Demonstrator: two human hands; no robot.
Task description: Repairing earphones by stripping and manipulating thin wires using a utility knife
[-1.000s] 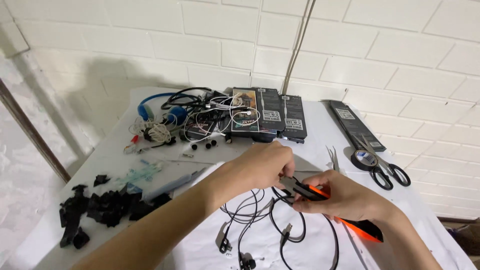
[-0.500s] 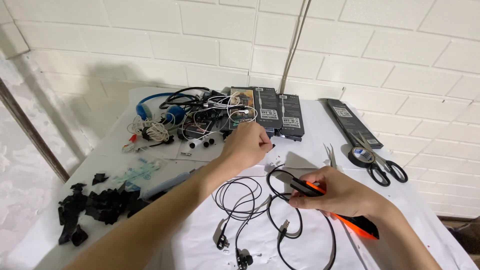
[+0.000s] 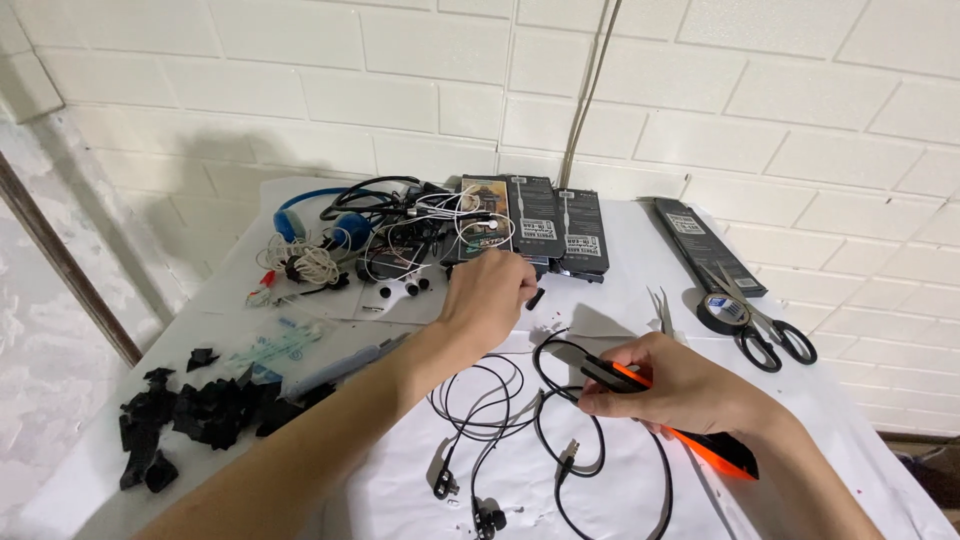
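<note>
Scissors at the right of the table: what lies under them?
The black-handled scissors lie with their blades across a roll of black tape, which rests on the white table cover. The long dark package sits just behind. Whatever is under the roll is hidden.

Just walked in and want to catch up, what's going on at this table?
A person is working on black earphone cables spread over a white table. The right hand holds an orange-and-black tool against a loop of cable. The left hand reaches toward a small black piece near the dark flat boxes. Scissors, a tape roll and tweezers lie to the right.
</note>
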